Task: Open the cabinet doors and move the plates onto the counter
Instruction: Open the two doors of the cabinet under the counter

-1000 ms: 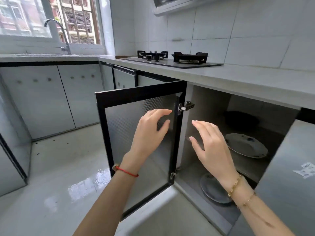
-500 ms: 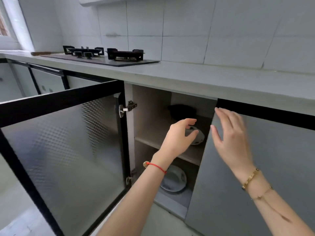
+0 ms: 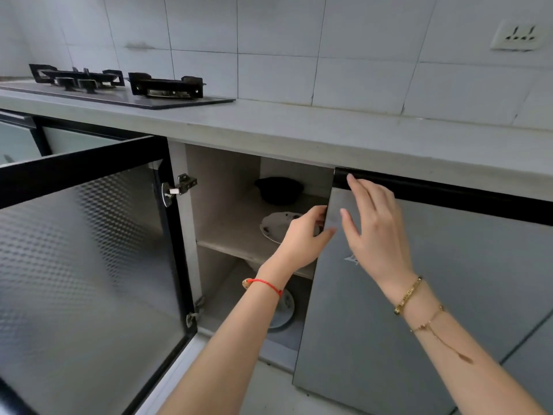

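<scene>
The left cabinet door [image 3: 89,265] stands swung wide open. The grey right cabinet door [image 3: 419,295] covers the right half of the cabinet. My left hand [image 3: 302,241] curls its fingers around that door's left edge. My right hand [image 3: 371,229] lies flat on the door's front, fingers spread, fingertips at the black top trim. Inside, a white patterned plate [image 3: 275,227] rests on the middle shelf, partly hidden by my left hand. A second plate [image 3: 284,313] lies on the cabinet floor behind my left wrist.
A black bowl [image 3: 279,190] sits at the back of the shelf. The grey counter [image 3: 329,133] runs above the cabinet, with a gas hob [image 3: 119,85] at its left. A wall socket [image 3: 519,35] is at the upper right.
The view has shifted right and closer. My left hand moved from in front of the shelf plate to the right door's edge. My right hand slid up to the door's top trim.
</scene>
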`<state>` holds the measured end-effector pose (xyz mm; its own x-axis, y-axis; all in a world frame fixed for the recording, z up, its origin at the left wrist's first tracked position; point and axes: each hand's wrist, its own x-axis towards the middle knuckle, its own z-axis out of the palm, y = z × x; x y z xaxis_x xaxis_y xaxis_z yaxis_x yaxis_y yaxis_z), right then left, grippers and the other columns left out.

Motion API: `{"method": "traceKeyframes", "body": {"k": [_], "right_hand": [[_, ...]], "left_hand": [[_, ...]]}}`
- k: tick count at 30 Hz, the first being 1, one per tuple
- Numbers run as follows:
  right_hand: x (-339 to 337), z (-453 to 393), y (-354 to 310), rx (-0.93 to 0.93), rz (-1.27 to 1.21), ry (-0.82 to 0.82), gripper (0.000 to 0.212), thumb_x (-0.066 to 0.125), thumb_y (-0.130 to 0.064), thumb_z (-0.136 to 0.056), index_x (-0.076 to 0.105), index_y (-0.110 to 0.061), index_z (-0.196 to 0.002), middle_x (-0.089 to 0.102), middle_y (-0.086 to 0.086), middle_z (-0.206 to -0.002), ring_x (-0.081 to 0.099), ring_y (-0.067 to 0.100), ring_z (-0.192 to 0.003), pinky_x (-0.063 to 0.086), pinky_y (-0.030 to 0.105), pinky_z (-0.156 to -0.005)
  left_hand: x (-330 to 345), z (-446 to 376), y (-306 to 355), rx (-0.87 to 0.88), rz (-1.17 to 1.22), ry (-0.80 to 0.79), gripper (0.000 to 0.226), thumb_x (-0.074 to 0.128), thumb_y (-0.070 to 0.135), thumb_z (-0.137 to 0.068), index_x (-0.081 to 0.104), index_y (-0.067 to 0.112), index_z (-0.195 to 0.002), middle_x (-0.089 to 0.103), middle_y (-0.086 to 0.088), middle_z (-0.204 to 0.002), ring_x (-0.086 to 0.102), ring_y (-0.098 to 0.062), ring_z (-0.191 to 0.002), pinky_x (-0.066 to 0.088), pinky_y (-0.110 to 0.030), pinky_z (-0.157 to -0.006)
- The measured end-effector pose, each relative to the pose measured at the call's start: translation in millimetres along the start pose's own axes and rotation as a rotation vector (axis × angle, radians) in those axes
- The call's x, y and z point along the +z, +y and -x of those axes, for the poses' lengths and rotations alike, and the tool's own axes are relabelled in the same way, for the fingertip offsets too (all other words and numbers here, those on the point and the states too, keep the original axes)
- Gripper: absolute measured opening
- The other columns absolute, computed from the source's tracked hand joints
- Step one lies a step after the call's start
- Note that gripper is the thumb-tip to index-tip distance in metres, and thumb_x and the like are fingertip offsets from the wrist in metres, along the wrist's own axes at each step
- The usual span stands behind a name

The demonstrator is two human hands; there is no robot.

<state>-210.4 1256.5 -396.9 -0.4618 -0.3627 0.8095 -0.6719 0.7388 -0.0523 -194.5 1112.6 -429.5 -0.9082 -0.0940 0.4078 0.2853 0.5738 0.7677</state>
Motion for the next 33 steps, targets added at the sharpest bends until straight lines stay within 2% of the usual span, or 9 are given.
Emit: {"method": "traceKeyframes", "body": {"k": [2,5,8,14,19,23,30,33], "right_hand": [[-8,7,-6,-0.008,-0.008,0.006,0.051,0.052,-0.021,-0.095,0.04,-0.006,-0.142,0.051,0.01,-0.132,0.045,0.025,-0.125,0.038,0.038,-0.108],[-23,19,-16,-0.026,0.001,0.029,0.05,0.051,-0.023,-0.095,0.04,-0.008,-0.142,0.052,0.008,-0.13,0.045,0.024,-0.123,0.038,0.036,-0.106],[-37,28,-25,-0.059,-0.004,0.062,0.05,0.051,-0.024,-0.096,0.04,-0.008,-0.142,0.053,0.008,-0.125,0.046,0.023,-0.118,0.04,0.035,-0.103],[-47,39,-30,-0.085,-0.033,0.115,0.048,0.05,-0.024,-0.097,0.042,-0.009,-0.141,0.055,0.007,-0.12,0.049,0.022,-0.114,0.039,0.032,-0.102],[-33,31,-26,-0.076,-0.055,0.141,0.045,0.05,-0.024,-0.097,0.044,-0.009,-0.139,0.057,0.008,-0.118,0.051,0.023,-0.112,0.038,0.03,-0.1],[-28,22,-25,-0.003,-0.082,0.126,0.04,0.051,-0.021,-0.097,0.049,-0.01,-0.135,0.059,0.006,-0.114,0.054,0.02,-0.107,0.035,0.025,-0.099],[-38,18,-30,0.046,-0.045,0.096,0.037,0.053,-0.024,-0.096,0.054,-0.012,-0.131,0.062,0.004,-0.108,0.058,0.021,-0.103,0.035,0.028,-0.096],[-35,22,-36,0.049,-0.037,0.133,0.039,0.055,-0.026,-0.095,0.054,-0.013,-0.132,0.061,0.004,-0.109,0.056,0.02,-0.104,0.034,0.028,-0.095]], "left_hand": [[-2,12,2,0.015,0.012,0.009,0.047,0.059,0.027,-0.094,0.046,0.016,-0.137,0.061,-0.001,-0.128,0.056,-0.012,-0.119,0.042,-0.018,-0.094],[-5,35,6,0.048,0.051,0.046,0.04,0.059,0.025,-0.093,0.051,0.015,-0.131,0.063,0.001,-0.123,0.058,-0.01,-0.116,0.046,-0.023,-0.099],[-7,57,11,0.077,0.084,0.059,0.036,0.06,0.024,-0.093,0.053,0.015,-0.127,0.065,0.003,-0.119,0.06,-0.006,-0.111,0.048,-0.02,-0.098],[-11,77,13,0.116,0.084,0.041,0.035,0.06,0.022,-0.093,0.053,0.017,-0.127,0.064,0.005,-0.12,0.059,0.0,-0.108,0.044,-0.006,-0.092],[-12,64,5,0.119,0.101,0.043,0.034,0.06,0.023,-0.093,0.055,0.017,-0.126,0.065,0.005,-0.119,0.061,-0.004,-0.109,0.049,-0.019,-0.097],[-14,56,3,0.089,0.116,0.023,0.028,0.06,0.019,-0.093,0.055,0.018,-0.121,0.063,0.014,-0.111,0.06,0.002,-0.105,0.046,-0.01,-0.092],[-23,54,12,0.066,0.135,-0.025,0.029,0.066,0.02,-0.09,0.058,0.017,-0.117,0.067,0.009,-0.108,0.062,0.001,-0.101,0.049,-0.02,-0.094],[-23,55,5,0.131,0.133,-0.006,0.026,0.067,0.021,-0.089,0.057,0.02,-0.113,0.065,0.015,-0.104,0.061,0.005,-0.1,0.045,-0.011,-0.091]]}}
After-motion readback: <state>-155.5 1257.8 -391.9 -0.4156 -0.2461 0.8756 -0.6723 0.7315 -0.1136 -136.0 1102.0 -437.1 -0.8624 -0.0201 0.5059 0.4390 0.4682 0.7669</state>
